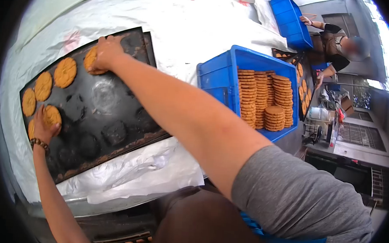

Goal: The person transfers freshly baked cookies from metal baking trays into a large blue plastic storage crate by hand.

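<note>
A dark, worn baking tray [77, 135] lies at the left, with round golden cookies along its far and left side. My right hand [109, 53] reaches across to the tray's far edge, its fingers closed around a cookie [90, 59]. Near the left edge my left hand [43, 127], with a beaded bracelet on the wrist, grips another cookie [53, 117]. Part of one more cookie [31, 129] shows just beside it. Between the hands sit several cookies, such as a round cookie [65, 72]. Greasy round marks cover the tray's bare part.
Right of my forearm stands a blue crate [214, 85] holding stacks of cookies [274, 117]. White plastic sheeting [178, 15] covers the table. At the far right a person [337, 45] touches a second blue crate [290, 21] and a tray of cookies [309, 79].
</note>
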The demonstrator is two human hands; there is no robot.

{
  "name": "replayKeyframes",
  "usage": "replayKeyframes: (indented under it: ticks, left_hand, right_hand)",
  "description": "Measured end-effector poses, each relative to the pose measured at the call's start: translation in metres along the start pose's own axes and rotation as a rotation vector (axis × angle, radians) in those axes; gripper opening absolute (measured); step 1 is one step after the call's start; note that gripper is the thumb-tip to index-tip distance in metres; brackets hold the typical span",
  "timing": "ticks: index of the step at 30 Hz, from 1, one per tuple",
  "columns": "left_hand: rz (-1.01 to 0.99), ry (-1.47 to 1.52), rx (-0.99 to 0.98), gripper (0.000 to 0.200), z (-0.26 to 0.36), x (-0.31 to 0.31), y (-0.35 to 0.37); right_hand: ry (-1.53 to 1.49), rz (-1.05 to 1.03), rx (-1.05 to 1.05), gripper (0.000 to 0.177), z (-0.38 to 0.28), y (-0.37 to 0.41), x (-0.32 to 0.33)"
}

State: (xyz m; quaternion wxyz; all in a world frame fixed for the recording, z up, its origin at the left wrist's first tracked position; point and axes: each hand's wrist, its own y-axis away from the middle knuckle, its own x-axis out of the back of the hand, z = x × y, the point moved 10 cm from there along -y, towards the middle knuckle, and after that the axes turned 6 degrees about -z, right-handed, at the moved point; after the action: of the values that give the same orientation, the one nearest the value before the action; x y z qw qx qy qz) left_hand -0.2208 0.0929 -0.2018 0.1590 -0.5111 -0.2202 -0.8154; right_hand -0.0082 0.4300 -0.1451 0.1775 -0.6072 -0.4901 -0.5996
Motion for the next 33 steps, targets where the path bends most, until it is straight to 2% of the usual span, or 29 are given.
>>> replayKeyframes:
  ticks: [1,2,3,4,7,8,9,11,14,16,17,18,19,21,22,23,25,27,28,29,30,31,33]
  left_hand:
    - [0.006,0.004,-0.012,0.11,0.023,0.011,-0.003]
    - [-0.032,0.002,0.087,0.111,0.038,0.019,-0.001]
    - [-0.081,-0.002,0.195,0.112,0.04,0.023,0.002]
    - [-0.071,-0.073,0.201,0.113,0.041,0.03,-0.001]
    - [-0.063,-0.091,0.241,0.105,0.07,0.04,0.002]
    - [-0.063,-0.092,0.237,0.105,0.076,0.039,0.004]
    - [-0.048,-0.097,0.204,0.097,0.082,0.037,0.007]
    - [-0.036,-0.11,0.164,0.089,0.101,0.039,0.015]
    - [-0.157,-0.096,0.186,0.064,0.153,0.036,0.031]
    - [-0.217,-0.149,0.12,0.063,0.167,0.024,0.037]
    - [-0.274,-0.204,0.054,0.061,0.174,0.011,0.045]
    - [-0.204,-0.104,0.013,0.06,0.172,0.01,0.057]
    - [-0.2,-0.106,0.008,0.06,0.18,0.009,0.063]
    - [-0.272,-0.048,0.195,0.059,0.182,0.002,0.072]
    - [-0.193,-0.079,0.125,0.057,0.185,0.003,0.077]
    - [-0.194,-0.087,0.115,0.057,0.194,0.007,0.083]
    - [-0.089,0.069,0.095,0.056,0.221,0.028,0.087]
    - [-0.058,0.033,0.149,0.05,0.267,0.05,0.093]
    - [0.02,0.108,0.183,0.047,0.286,0.065,0.094]
    - [0.102,0.184,0.214,0.043,0.305,0.078,0.096]
    - [0.199,0.158,0.132,0.036,0.338,0.091,0.097]
    - [0.198,0.144,0.126,0.036,0.37,0.095,0.096]
    - [0.299,0.242,0.1,0.035,0.446,0.113,0.096]
  right_hand:
    - [-0.043,-0.046,-0.023,0.113,0.002,-0.008,-0.005]
    - [-0.04,-0.039,-0.029,0.113,0.0,-0.01,-0.005]
    - [-0.146,-0.035,-0.199,0.111,0.012,-0.005,-0.004]
    - [-0.253,-0.024,-0.369,0.108,0.023,0.001,-0.006]
    - [-0.213,-0.054,-0.282,0.105,0.007,0.006,0.002]
    - [-0.298,-0.01,-0.228,0.099,0.002,0.012,0.008]
    - [-0.302,-0.007,-0.233,0.099,0.002,0.015,0.002]
    - [-0.8,0.151,-0.234,0.09,0.007,0.024,-0.007]
    - [-0.915,0.197,-0.185,0.083,0.016,0.085,0.021]
    - [-1.083,0.268,-0.144,0.078,0.043,0.141,0.051]
    - [-1.183,0.307,-0.129,0.075,0.062,0.175,0.067]
    - [-1.437,0.322,-0.028,0.068,0.082,0.211,0.082]
    - [-1.568,0.223,-0.121,0.061,0.102,0.259,0.112]
    - [-1.621,0.39,-0.201,0.056,0.168,0.337,0.148]
    - [-1.496,0.492,-0.289,0.061,0.21,0.376,0.163]
    - [-1.522,0.55,-0.391,0.059,0.25,0.411,0.171]
    - [-1.385,0.713,-0.632,0.055,0.342,0.479,0.172]
    - [-1.385,0.655,-0.882,0.048,0.442,0.528,0.144]
    - [-1.452,0.657,-0.856,0.039,0.49,0.539,0.127]
    - [-1.44,0.656,-0.998,0.037,0.519,0.553,0.12]
    - [-1.4,0.678,-1.105,0.037,0.546,0.564,0.114]
    - [-1.393,0.692,-1.097,0.038,0.575,0.567,0.111]
    - [-1.122,0.652,-1.128,0.042,0.626,0.573,0.113]
